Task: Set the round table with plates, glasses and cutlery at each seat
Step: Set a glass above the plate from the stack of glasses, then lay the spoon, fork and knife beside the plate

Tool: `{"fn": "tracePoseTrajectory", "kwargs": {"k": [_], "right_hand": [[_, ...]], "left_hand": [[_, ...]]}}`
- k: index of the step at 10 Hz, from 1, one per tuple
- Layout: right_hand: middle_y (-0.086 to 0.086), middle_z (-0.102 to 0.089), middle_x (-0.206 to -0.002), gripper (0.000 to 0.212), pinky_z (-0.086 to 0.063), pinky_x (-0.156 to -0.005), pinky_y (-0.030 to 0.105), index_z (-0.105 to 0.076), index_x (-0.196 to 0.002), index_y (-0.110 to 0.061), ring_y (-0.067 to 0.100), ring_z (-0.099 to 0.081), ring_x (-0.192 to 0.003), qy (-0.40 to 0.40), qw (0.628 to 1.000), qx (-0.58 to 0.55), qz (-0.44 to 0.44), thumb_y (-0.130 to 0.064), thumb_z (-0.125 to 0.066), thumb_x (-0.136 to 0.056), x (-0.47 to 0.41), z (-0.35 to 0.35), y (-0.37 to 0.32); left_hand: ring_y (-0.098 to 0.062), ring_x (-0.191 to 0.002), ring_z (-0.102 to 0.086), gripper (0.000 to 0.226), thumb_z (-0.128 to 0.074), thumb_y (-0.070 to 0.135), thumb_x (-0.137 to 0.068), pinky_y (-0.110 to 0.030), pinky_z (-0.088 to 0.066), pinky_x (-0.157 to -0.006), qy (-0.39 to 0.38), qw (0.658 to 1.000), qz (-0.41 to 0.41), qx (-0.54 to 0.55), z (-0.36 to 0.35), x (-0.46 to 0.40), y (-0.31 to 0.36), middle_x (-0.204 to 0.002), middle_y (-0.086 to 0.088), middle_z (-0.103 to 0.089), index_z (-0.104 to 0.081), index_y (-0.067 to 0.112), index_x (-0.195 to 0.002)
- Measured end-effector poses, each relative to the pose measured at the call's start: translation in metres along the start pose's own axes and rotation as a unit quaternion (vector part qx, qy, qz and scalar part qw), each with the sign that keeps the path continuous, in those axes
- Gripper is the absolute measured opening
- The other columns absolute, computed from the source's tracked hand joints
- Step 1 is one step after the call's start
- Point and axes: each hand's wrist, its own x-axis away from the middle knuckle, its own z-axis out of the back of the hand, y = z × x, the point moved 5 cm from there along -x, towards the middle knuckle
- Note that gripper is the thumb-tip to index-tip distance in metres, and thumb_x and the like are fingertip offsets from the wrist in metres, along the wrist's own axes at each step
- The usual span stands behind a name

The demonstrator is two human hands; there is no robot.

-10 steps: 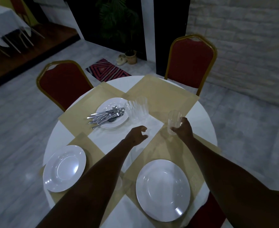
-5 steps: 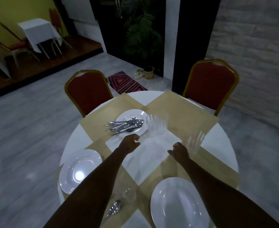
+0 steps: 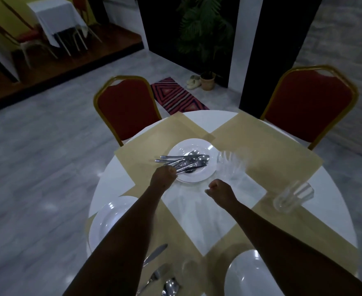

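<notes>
A round white table (image 3: 331,189) carries tan placemats. On the far white plate (image 3: 205,176) lies a pile of cutlery (image 3: 188,160). My left hand (image 3: 163,177) is at the near ends of the handles, fingers closed around them. My right hand (image 3: 219,192) hovers over the table centre, fingers curled, holding nothing. Clear glasses (image 3: 232,165) stand grouped just right of the far plate. A single glass (image 3: 293,196) stands at the right seat. Another plate (image 3: 109,218) is at the left and one (image 3: 248,276) at the near seat.
Two red chairs with gold frames stand behind the table, one (image 3: 126,110) at left and one (image 3: 310,103) at right. A knife, spoon and fork (image 3: 160,272) and a glass (image 3: 188,271) lie near the bottom edge. A potted plant (image 3: 206,80) and a rug (image 3: 176,96) are beyond.
My right hand let go of the single glass at the right seat and drew back toward the centre. My left hand reached forward to the cutlery on the far plate and closed on it.
</notes>
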Motion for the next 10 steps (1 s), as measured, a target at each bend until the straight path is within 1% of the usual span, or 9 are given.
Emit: {"fn": "tracePoseTrajectory", "kwargs": {"k": [1, 2, 3, 4, 5, 7, 8, 9, 10], "right_hand": [[0.007, -0.067, -0.098, 0.022, -0.041, -0.075, 0.024, -0.061, -0.096, -0.006, 0.022, -0.061, -0.095, -0.001, 1.000, 0.002, -0.001, -0.021, -0.067, -0.082, -0.005, -0.010, 0.004], [0.005, -0.067, -0.094, 0.019, -0.039, -0.074, 0.023, -0.062, -0.095, -0.006, 0.020, -0.060, -0.091, -0.003, 1.000, 0.016, 0.003, -0.022, -0.065, -0.083, -0.007, -0.016, 0.011], [-0.001, -0.062, -0.084, 0.016, -0.037, -0.070, 0.022, -0.062, -0.091, -0.009, 0.015, -0.056, -0.081, -0.001, 1.000, 0.031, 0.005, -0.024, -0.064, -0.085, -0.010, -0.015, 0.018], [-0.001, -0.063, -0.083, 0.013, -0.037, -0.068, 0.022, -0.062, -0.088, -0.010, 0.014, -0.056, -0.079, 0.009, 1.000, 0.026, 0.001, -0.023, -0.063, -0.085, -0.016, -0.013, 0.020], [-0.002, -0.063, -0.082, 0.010, -0.038, -0.068, 0.022, -0.061, -0.085, -0.012, 0.014, -0.057, -0.078, 0.014, 1.000, 0.009, 0.006, -0.022, -0.063, -0.085, -0.020, -0.017, 0.017], [-0.004, -0.062, -0.081, 0.011, -0.038, -0.068, 0.021, -0.063, -0.087, -0.009, 0.012, -0.056, -0.076, 0.002, 1.000, -0.006, 0.014, -0.020, -0.062, -0.085, -0.022, -0.032, 0.011], [-0.004, -0.061, -0.079, 0.010, -0.038, -0.067, 0.021, -0.062, -0.084, -0.010, 0.012, -0.056, -0.074, -0.005, 1.000, -0.015, 0.016, -0.019, -0.062, -0.085, -0.022, -0.036, 0.010], [-0.005, -0.060, -0.076, 0.009, -0.037, -0.063, 0.020, -0.060, -0.079, -0.012, 0.011, -0.055, -0.073, -0.007, 0.999, -0.024, 0.022, -0.019, -0.061, -0.085, -0.023, -0.038, 0.007], [-0.005, -0.061, -0.076, 0.009, -0.038, -0.060, 0.015, -0.059, -0.078, -0.014, 0.011, -0.056, -0.073, -0.008, 0.999, -0.033, 0.017, -0.020, -0.061, -0.085, -0.026, -0.041, 0.007]], "left_hand": [[-0.027, -0.095, -0.063, 0.018, -0.055, 0.016, -0.088, -0.034, -0.049, -0.085, -0.033, 0.999, 0.035, 0.006, -0.011, -0.028, -0.002, -0.099, -0.009, -0.068, -0.068, 0.007, -0.097], [-0.031, -0.076, -0.067, 0.031, -0.037, 0.005, -0.086, -0.037, -0.055, -0.070, -0.077, 0.996, 0.034, 0.034, -0.045, -0.061, -0.017, -0.080, -0.016, -0.068, -0.068, 0.000, -0.086], [-0.028, -0.075, -0.067, 0.034, -0.036, 0.001, -0.081, -0.032, -0.055, -0.068, -0.102, 0.994, 0.046, -0.006, -0.077, -0.089, -0.039, -0.079, -0.012, -0.068, -0.069, 0.005, -0.086], [-0.030, -0.104, -0.060, 0.030, -0.037, 0.005, -0.091, -0.037, -0.049, -0.089, -0.064, 0.998, 0.024, -0.009, -0.058, -0.080, -0.015, -0.110, -0.013, -0.064, -0.060, 0.005, -0.111], [-0.031, -0.104, -0.060, 0.030, -0.037, 0.003, -0.089, -0.038, -0.048, -0.089, -0.092, 0.994, 0.029, -0.042, -0.057, -0.081, -0.008, -0.111, -0.014, -0.064, -0.060, 0.005, -0.110], [-0.031, -0.099, -0.064, 0.024, -0.052, 0.020, -0.089, -0.036, -0.049, -0.082, -0.126, 0.986, -0.001, -0.109, -0.060, -0.085, 0.002, -0.104, -0.012, -0.069, -0.065, 0.007, -0.104], [-0.031, -0.103, -0.063, 0.028, -0.054, 0.023, -0.091, -0.034, -0.052, -0.085, -0.138, 0.986, 0.060, -0.077, -0.058, -0.084, -0.001, -0.110, -0.013, -0.066, -0.065, 0.005, -0.110], [-0.032, -0.105, -0.063, 0.029, -0.055, 0.016, -0.090, -0.038, -0.054, -0.090, -0.140, 0.985, 0.103, -0.006, -0.057, -0.083, -0.004, -0.114, -0.016, -0.066, -0.065, 0.001, -0.112], [-0.033, -0.105, -0.063, 0.029, -0.048, 0.015, -0.094, -0.039, -0.052, -0.089, -0.085, 0.974, 0.173, 0.122, -0.047, -0.075, -0.012, -0.109, -0.017, -0.067, -0.065, -0.001, -0.110]]}}
